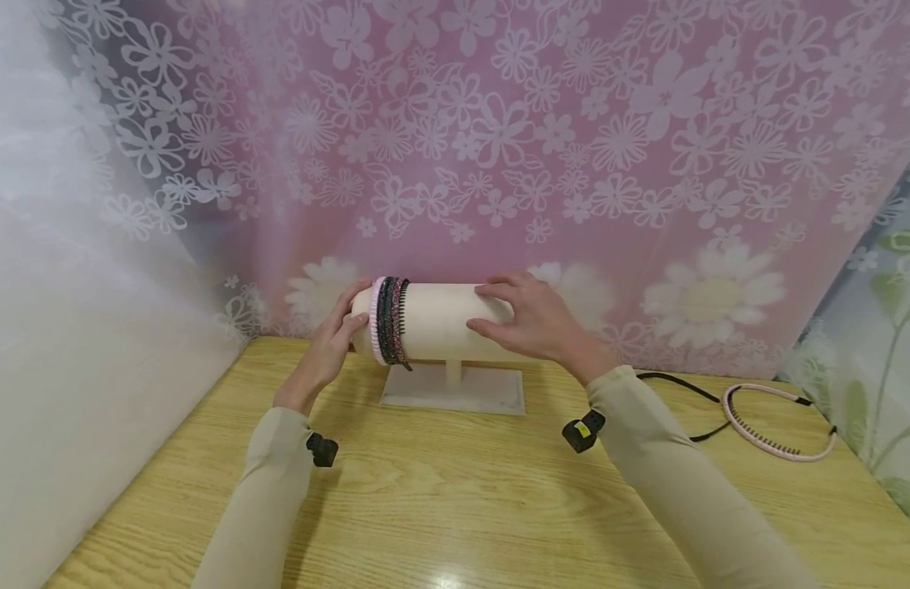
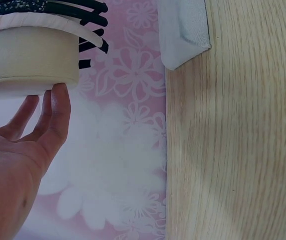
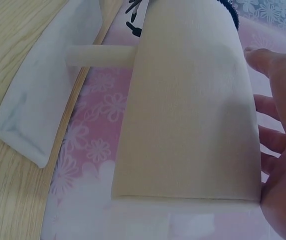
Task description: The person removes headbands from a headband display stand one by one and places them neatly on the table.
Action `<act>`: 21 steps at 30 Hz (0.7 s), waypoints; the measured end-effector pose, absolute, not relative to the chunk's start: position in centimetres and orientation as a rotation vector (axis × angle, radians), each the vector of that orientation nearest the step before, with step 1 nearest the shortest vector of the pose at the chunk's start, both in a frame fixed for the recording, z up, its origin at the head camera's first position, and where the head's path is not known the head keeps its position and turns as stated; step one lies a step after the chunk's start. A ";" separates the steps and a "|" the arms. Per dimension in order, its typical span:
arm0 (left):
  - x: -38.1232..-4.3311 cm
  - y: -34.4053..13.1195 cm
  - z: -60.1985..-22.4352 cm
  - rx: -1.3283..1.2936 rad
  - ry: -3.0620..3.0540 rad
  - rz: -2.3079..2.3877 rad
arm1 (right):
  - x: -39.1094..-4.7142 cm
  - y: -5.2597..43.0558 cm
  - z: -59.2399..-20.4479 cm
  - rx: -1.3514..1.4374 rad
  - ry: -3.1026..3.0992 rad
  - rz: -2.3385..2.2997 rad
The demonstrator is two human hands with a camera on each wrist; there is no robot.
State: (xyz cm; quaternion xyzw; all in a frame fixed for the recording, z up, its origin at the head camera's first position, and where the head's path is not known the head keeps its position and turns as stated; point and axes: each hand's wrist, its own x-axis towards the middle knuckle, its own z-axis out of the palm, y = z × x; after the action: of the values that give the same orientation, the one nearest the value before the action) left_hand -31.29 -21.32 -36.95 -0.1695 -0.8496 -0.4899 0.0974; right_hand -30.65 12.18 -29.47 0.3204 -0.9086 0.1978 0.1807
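Note:
A cream cylindrical headband stand (image 1: pixel 455 319) stands on the table, its roll lying level on a short post. Around its left part sit a pale pink headband (image 1: pixel 377 323) and beside it dark, speckled headbands (image 1: pixel 392 319) with comb teeth. My left hand (image 1: pixel 324 348) is at the roll's left end; in the left wrist view its fingertips (image 2: pixel 59 90) touch the rim of that end. Over the right part of the roll my right hand (image 1: pixel 535 319) is spread, thumb and fingers apart; the right wrist view shows its fingers along the roll's side, partly hidden behind it.
To the right on the wooden table (image 1: pixel 440 491) lie a pink toothed headband (image 1: pixel 782 452) and a black headband (image 1: pixel 675 376), partly behind the right sleeve. The stand's pale base (image 1: pixel 491 393) is near the back edge, before a pink floral curtain (image 1: pixel 499 164).

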 end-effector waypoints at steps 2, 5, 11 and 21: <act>-31.3 -21.3 -37.0 -0.501 -2.510 -1.452 | -30.7 12.0 -29.5 0.901 -2.565 0.552; -31.3 -21.3 -37.1 -0.499 -2.508 -1.448 | -30.8 11.8 -29.5 0.900 -2.568 0.543; -31.4 -21.3 -37.1 -0.505 -2.513 -1.441 | -31.0 10.8 -29.5 0.905 -2.591 0.554; -31.4 -21.3 -37.2 -0.505 -2.497 -1.468 | -31.1 9.1 -29.4 0.907 -2.610 0.547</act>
State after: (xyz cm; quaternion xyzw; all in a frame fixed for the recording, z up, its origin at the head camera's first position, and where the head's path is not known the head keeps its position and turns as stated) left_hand -31.43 -21.33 -37.17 -0.1708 -0.8450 -0.4967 0.1004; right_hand -31.10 9.05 -29.41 0.3179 -0.9143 0.1916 0.1618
